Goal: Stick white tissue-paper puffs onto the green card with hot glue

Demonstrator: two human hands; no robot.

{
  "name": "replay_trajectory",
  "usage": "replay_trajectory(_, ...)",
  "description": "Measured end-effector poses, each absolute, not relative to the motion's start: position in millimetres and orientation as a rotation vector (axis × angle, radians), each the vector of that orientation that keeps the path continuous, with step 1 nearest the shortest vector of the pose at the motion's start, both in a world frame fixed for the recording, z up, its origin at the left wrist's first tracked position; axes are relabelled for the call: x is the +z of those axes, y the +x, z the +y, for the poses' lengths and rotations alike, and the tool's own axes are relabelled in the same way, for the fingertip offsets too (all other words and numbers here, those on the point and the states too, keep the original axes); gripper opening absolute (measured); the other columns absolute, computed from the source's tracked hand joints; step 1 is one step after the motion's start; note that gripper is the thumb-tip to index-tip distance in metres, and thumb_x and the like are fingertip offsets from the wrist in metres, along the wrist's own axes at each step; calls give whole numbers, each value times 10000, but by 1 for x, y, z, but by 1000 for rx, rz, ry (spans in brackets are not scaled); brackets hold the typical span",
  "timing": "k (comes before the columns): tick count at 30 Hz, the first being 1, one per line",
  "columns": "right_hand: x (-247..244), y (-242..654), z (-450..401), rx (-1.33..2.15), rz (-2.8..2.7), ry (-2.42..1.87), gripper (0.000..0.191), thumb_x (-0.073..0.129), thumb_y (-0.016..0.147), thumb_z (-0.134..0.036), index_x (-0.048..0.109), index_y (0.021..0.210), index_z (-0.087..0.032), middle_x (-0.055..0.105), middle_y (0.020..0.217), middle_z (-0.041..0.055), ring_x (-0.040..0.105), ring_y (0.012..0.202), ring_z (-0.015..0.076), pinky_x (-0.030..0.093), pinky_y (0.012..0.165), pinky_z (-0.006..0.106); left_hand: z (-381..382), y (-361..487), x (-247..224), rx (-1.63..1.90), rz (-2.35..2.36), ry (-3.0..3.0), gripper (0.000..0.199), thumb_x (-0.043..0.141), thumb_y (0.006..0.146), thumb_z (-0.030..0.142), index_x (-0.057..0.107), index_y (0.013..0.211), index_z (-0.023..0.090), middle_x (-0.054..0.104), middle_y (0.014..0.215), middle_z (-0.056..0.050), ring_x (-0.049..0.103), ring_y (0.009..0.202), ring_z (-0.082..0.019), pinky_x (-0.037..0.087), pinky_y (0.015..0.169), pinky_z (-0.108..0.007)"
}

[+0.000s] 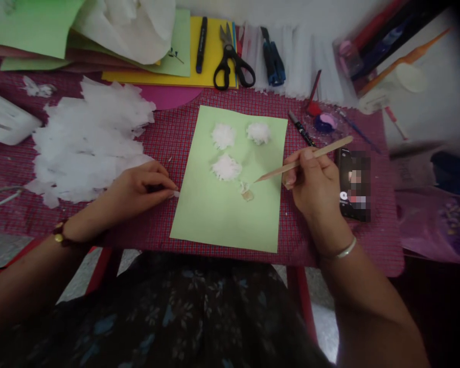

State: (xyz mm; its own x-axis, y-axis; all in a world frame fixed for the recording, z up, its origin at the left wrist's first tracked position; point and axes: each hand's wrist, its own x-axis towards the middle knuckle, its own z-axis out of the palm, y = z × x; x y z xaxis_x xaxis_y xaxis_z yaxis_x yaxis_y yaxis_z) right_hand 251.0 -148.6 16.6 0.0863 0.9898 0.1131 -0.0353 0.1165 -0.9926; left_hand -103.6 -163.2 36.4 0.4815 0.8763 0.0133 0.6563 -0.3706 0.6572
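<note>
A light green sheet of paper [224,220] lies before me with three fluffy white paper tufts [226,167] on its upper half. Below them is a small patch of whitish and tan bits [247,194], perhaps glue. My right hand [314,176] is closed around a thin wooden stick [278,171], its pointed tip just beside that patch. Left of the sheet, my left hand [147,184] rests with thumb and fingers pinched on a small white piece [175,193] at the paper's edge; its exact kind is unclear.
A heap of white tissue pieces [88,138] spreads at the left. Behind the sheet lie a marker [202,46], scissors [230,61], a blue-handled cutting tool [273,59] and white sticks [295,56]. A phone [345,179] sits right of my right hand.
</note>
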Motion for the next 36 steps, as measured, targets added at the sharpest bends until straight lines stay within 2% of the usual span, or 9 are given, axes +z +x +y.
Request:
replay_trajectory(2, 17, 250, -149, 1060, -1188, -1092, 253, 625, 934, -495, 665, 825, -270, 490, 504, -51, 427, 410, 98, 300, 392, 254, -164, -93, 49, 497, 1321, 2025, 138, 622, 882, 288, 699, 796, 212, 675, 853, -22, 630, 803, -142, 520, 726, -281)
replay_trajectory(5, 21, 244, -156, 1083, -1231, -1015, 167, 615, 955, -447, 670, 947, -289, 608, 610, -43, 511, 455, 99, 385, 426, 248, -165, -70, 69, 505, 1340, 1818, 166, 562, 926, 286, 647, 821, 190, 688, 813, -15, 617, 737, -130, 512, 656, -258)
replay_trajectory(10, 31, 225, -175, 1170, -1338, -995, 159, 679, 917, -384, 648, 936, -230, 692, 863, -13, 657, 711, 92, 530, 656, 248, -159, -22, 71, 530, 1197, 1841, 188, 597, 912, 346, 630, 817, 187, 645, 671, 12, 553, 588, -108, 439, 519, -210)
replay_trajectory(15, 30, 218, -177, 1363, -1357, -994, 399, 831, 728, -460, 565, 912, -227, 654, 901, -16, 619, 806, 117, 521, 723, 271, -155, 23, 65, 606, 1084, 1828, 168, 622, 869, 326, 620, 767, 192, 619, 669, 20, 553, 601, -103, 435, 538, -209)
replay_trajectory(19, 29, 222, -177, 1456, -1329, -980, 330, 822, 750, -369, 550, 873, -230, 577, 781, -52, 528, 689, 99, 442, 629, 247, -158, 36, 63, 694, 1063, 1516, 138, 694, 801, 278, 594, 742, 205, 539, 595, 46, 438, 475, -72, 339, 439, -203)
replay_trajectory(22, 32, 222, -178, 1519, -1268, -998, 272, 789, 771, -313, 539, 839, -228, 526, 717, -67, 475, 638, 92, 389, 593, 246, -162, 31, 55, 742, 1034, 1398, 90, 638, 857, 299, 605, 833, 218, 572, 609, 29, 464, 457, -91, 354, 422, -222)
replay_trajectory(25, 34, 221, -178, 1559, -1192, -1009, 254, 761, 778, -310, 527, 829, -227, 519, 722, -68, 495, 644, 91, 390, 610, 254, -167, 20, 48, 928, 1131, 1707, 128, 631, 851, 252, 637, 977, 230, 680, 786, -20, 585, 597, -136, 460, 534, -265)
replay_trajectory(29, 36, 221, -178, 1542, -1164, -1035, 230, 737, 790, -298, 523, 837, -227, 521, 730, -67, 500, 643, 86, 391, 603, 251, -173, 11, 51, 1049, 1148, 2250, 337, 762, 704, 226, 672, 1029, 238, 698, 1038, -63, 634, 880, -215, 511, 771, -340)
replay_trajectory(36, 37, 225, -180, 1525, -1157, -991, 252, 764, 798, -312, 536, 848, -218, 557, 722, -61, 515, 656, 85, 392, 599, 242, -167, 17, 53, 831, 1169, 1539, 210, 773, 733, 336, 677, 865, 204, 632, 738, -12, 533, 607, -119, 413, 537, -227)
